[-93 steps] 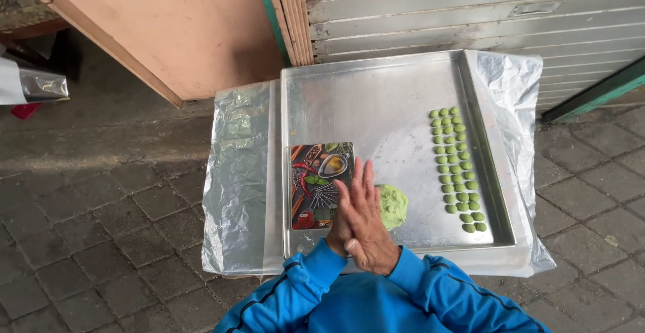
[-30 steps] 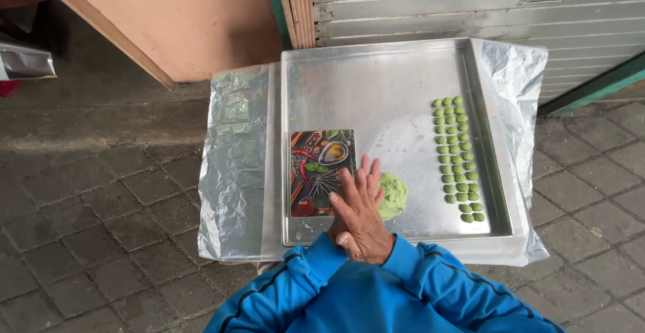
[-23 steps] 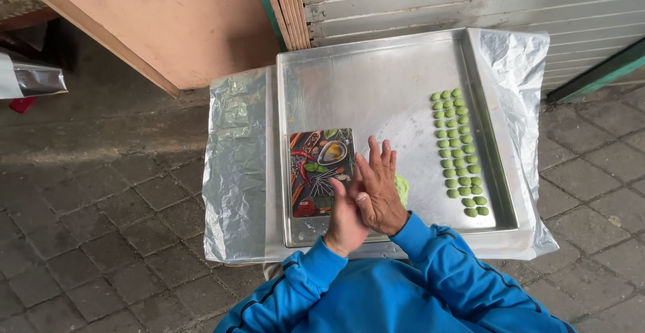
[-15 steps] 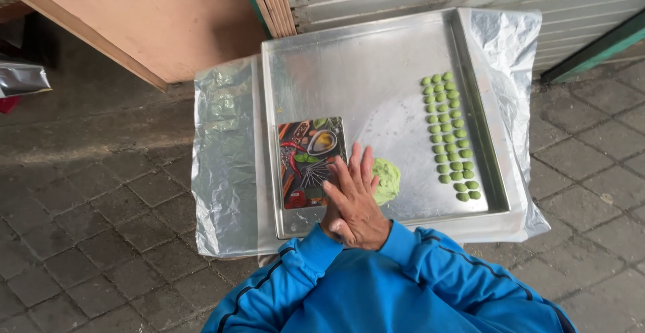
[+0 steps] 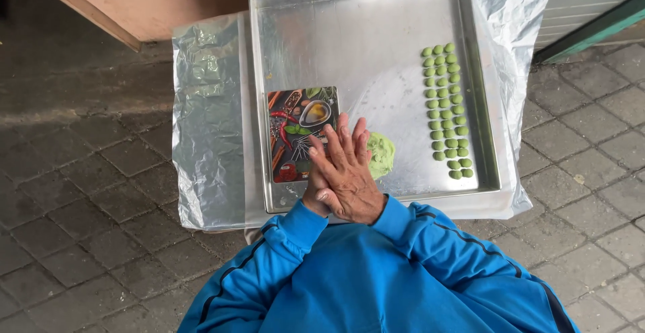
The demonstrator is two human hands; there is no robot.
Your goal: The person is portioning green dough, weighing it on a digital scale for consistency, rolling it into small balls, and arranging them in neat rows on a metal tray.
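Hands: right hand (image 5: 351,178) pressed flat over left hand (image 5: 314,192), palms together; contents hidden, cannot tell.
Dough lump (image 5: 380,154): green, on metal tray (image 5: 349,31), just beside hands.
Dough balls (image 5: 446,108): green, 3 columns, tray's right.
Printed board (image 5: 295,128): tray's left.

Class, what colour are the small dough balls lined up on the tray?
Green, clearest in the head view.

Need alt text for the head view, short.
A person in blue sleeves presses right hand over left hand, palms together, above a metal tray. The tray holds a green dough lump, rows of small green balls and a printed board.
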